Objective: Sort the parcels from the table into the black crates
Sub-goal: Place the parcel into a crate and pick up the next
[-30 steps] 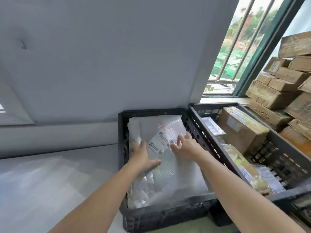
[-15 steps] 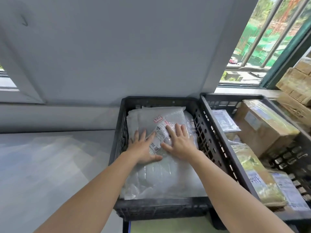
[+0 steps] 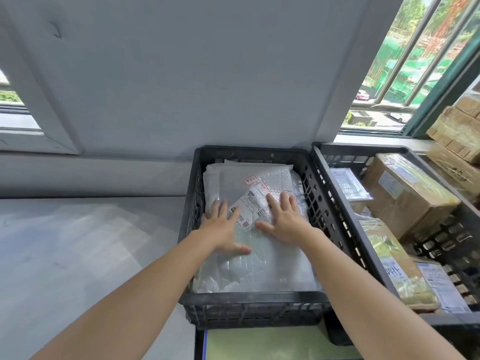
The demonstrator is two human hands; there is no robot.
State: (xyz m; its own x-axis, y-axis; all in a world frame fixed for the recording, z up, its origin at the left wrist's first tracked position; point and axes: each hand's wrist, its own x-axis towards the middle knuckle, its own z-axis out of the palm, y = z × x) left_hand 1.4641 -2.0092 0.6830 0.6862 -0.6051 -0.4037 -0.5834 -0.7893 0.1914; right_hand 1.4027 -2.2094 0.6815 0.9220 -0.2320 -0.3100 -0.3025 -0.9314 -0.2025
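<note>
Grey tabletop (image 3: pixel 78 242) meets two black crates under a window. Both my hands, left (image 3: pixel 223 228) and right (image 3: pixel 284 219), press flat with straight fingers on the bubble-wrap parcel (image 3: pixel 259 266) lying inside the left crate (image 3: pixel 249 306); boxed parcels (image 3: pixel 405 193) fill the right crate (image 3: pixel 345 219).

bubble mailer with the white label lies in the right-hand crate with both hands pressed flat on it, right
No. The head view shows the bubble mailer in the left crate, not the right-hand crate. The left hand and right hand are pressed flat on it.
</note>
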